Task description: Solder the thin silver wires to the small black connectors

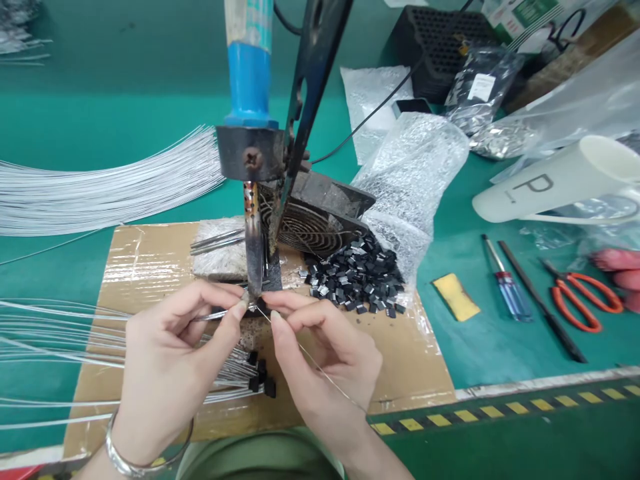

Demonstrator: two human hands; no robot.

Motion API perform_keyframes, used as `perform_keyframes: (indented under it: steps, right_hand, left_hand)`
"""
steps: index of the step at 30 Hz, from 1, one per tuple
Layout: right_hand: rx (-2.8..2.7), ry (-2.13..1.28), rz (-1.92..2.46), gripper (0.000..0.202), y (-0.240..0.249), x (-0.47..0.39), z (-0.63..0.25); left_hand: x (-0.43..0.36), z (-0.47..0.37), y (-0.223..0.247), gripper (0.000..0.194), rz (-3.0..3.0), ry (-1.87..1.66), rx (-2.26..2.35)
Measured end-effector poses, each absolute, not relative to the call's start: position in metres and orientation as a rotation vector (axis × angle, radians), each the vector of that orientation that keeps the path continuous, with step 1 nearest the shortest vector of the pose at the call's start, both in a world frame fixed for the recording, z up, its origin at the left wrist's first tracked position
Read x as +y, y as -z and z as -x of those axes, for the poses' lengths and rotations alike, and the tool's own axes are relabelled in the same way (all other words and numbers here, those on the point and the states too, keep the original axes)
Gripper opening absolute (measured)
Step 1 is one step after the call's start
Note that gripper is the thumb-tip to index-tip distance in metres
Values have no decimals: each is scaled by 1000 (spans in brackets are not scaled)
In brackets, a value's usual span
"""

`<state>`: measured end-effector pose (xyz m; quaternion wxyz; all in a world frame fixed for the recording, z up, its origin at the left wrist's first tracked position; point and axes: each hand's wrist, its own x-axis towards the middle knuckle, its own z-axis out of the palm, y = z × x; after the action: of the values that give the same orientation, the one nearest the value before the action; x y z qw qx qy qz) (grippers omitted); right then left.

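Observation:
A soldering iron point(254, 247) with a blue handle hangs tip-down from a black metal bracket point(313, 67). Just beneath its tip, my left hand point(173, 360) pinches a thin grey cable point(213, 316) near its end. My right hand point(325, 360) grips a fine solder wire point(265, 316) between thumb and fingers, its end at the iron's tip. Fingertips hide most of the small part at the joint. Below the hands lie several cables with black connectors point(260, 377) on their ends, on a cardboard sheet point(400, 360).
Loose black connectors point(355, 277) are heaped beside a dark fan point(320, 227). A bundle of white wires point(100, 190) lies at left. On the right are a yellow sponge point(456, 297), a screwdriver point(510, 287), a dark rod point(543, 300), orange-handled cutters point(583, 297) and a white mug point(550, 183).

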<state>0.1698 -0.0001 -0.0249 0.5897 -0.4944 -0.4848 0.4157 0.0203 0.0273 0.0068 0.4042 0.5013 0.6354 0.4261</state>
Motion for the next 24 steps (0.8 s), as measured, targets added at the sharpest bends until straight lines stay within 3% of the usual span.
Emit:
perform_keyframes:
  steps: [24]
  right_hand:
    - [-1111, -950, 1141, 22, 25, 1, -168]
  left_hand:
    - [28, -19, -8, 12, -1256, -1081, 1590]
